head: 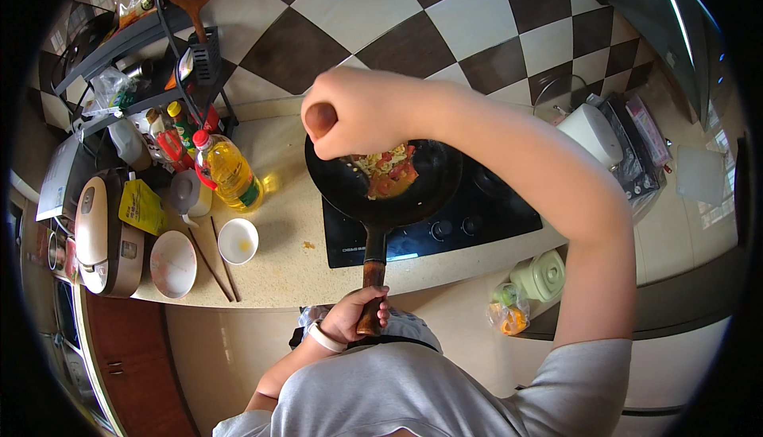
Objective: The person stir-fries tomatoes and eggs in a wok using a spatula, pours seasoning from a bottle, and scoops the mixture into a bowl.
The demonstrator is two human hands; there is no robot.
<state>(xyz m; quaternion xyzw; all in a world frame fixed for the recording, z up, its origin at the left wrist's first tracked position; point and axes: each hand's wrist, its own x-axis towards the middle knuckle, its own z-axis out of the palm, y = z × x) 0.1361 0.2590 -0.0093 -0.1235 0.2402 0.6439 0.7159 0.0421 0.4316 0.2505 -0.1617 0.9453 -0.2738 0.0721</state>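
Note:
My left hand (351, 316) grips the wooden handle (373, 273) of a black frying pan (334, 189) near its end. The pan sits over the induction cooktop (501, 216). In it lies a heap of cooked food (390, 168) that looks like tomato pieces with pale yellow bits. Above the pan's far left side, my right hand (351, 118) is closed around a wooden utensil handle (320, 118), seen end-on. The utensil's lower part is hidden beneath that hand.
To the left stand an oil bottle (229, 174), a small white bowl (238, 241), chopsticks (210, 264), a larger bowl (173, 264) and a rice cooker (104, 234). A metal rack (113, 49) rises behind them. A glass lid (560, 97) leans at the back right.

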